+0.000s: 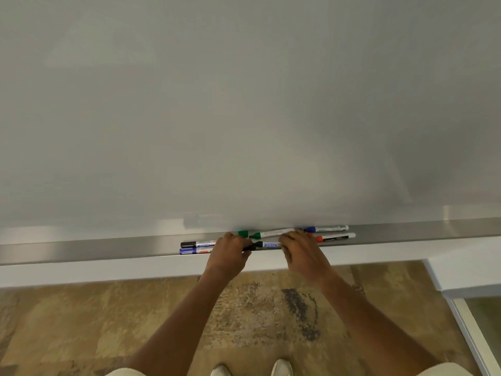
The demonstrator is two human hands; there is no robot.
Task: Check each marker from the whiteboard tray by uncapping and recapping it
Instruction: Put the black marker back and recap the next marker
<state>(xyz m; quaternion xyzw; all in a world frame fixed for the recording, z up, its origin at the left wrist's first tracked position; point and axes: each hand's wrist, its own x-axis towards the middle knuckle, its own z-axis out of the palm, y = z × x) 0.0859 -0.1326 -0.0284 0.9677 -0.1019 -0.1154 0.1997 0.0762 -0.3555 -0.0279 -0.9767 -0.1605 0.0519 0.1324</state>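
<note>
I see my left hand point(230, 248) and right hand point(298, 248) over the whiteboard tray point(108, 249), fingers of both closed on a black marker point(267, 244); other markers lie alongside.

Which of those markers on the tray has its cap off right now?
The green marker, lying between the hands at the back of the tray. Its tip is bare and its green cap sits loose beside it; the blue marker and red marker are capped.
</note>
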